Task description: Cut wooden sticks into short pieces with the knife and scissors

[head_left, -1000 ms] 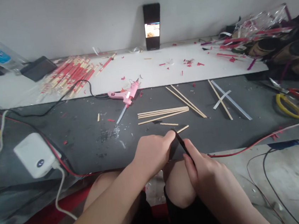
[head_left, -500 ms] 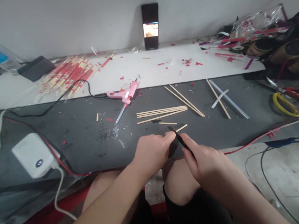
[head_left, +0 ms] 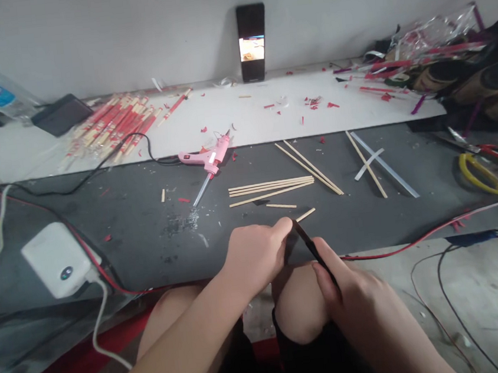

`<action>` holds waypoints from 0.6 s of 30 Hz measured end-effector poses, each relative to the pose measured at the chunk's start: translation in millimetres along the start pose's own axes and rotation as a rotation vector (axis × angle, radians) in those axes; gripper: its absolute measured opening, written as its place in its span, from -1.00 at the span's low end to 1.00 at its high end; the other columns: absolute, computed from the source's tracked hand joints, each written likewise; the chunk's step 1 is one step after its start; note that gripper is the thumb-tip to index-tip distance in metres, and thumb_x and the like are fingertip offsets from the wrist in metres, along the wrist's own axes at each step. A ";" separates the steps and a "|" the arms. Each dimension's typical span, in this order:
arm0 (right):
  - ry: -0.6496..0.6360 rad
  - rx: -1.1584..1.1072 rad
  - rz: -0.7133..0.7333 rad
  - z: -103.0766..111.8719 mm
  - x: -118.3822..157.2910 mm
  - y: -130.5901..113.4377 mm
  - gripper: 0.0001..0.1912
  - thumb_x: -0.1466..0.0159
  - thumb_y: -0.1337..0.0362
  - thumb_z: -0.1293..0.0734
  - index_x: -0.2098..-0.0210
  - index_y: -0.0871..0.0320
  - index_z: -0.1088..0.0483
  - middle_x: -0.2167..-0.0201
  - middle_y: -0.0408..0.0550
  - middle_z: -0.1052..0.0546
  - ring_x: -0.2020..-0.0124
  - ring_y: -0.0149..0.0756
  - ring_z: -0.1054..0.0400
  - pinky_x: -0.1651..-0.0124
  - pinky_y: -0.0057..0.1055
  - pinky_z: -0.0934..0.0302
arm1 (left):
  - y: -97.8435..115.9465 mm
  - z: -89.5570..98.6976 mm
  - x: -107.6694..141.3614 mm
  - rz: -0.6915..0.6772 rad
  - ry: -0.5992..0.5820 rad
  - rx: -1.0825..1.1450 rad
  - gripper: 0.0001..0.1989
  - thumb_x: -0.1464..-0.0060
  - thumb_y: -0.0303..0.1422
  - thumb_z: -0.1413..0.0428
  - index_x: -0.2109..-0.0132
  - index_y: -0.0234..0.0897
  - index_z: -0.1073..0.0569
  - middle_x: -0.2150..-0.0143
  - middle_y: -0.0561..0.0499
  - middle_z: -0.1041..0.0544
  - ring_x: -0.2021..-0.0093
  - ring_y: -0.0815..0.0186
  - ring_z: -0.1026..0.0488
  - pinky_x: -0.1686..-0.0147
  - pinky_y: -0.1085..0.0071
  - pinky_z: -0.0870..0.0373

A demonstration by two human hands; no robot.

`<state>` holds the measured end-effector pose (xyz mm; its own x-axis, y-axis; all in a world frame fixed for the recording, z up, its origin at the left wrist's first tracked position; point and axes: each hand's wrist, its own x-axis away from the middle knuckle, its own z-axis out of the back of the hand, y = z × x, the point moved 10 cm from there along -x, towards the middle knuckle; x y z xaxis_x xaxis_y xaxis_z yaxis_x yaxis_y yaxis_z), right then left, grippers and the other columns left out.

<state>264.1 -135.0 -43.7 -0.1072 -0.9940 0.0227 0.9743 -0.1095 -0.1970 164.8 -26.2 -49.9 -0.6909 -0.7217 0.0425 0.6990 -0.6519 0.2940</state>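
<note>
Pinching the dark strip (head_left: 304,235) lower down between thumb and forefinger of the right hand (head_left: 355,288), and gripping its far end in the left hand (head_left: 258,254), with fingertips mostly hidden. Best kept steady at the left, probably, and guided lightly at the right to avoid kinking. Looks slim, straight, nearly black; cannot tell of what material. Slants over the near edge of the grey table (head_left: 347,229), just beside a short pale stick (head_left: 306,214).

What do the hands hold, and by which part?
The right hand holds a thin dark tool by its near end, between thumb and fingers. The left hand is curled beside the far end; any hold there is hidden.
</note>
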 end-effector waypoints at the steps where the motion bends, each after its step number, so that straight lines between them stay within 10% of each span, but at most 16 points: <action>1: 0.001 -0.013 -0.001 -0.4 1.1 0.5 -0.54 -0.45 0.34 -0.15 -0.31 0.16 -0.29 0.20 0.00 -0.70 0.53 -0.24 -0.55 0.53 -0.39 -0.30 | 0.1 -0.6 -0.3 -0.003 -0.006 -0.003 -0.81 -0.34 -0.35 0.07 0.19 -0.15 -0.42 0.50 0.09 -0.53 0.51 0.26 -0.49 0.54 0.33 0.17; 18: -0.015 -0.098 -0.069 -12.2 -22.9 1.3 -0.56 -0.49 0.30 -0.14 -0.30 0.18 -0.36 0.23 0.06 -0.70 0.36 -0.14 -0.61 0.46 -0.39 -0.27 | 6.5 0.2 2.4 -0.066 -0.018 -0.060 -0.82 -0.35 -0.37 0.06 0.09 -0.20 -0.44 0.41 0.02 -0.62 0.42 0.17 -0.59 0.54 0.37 -0.06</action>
<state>265.3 -112.5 -56.4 -0.1701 -0.9840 0.0538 0.9403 -0.1784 -0.2897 167.7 -32.2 -47.7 -0.7385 -0.6729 0.0420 0.6614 -0.7109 0.2390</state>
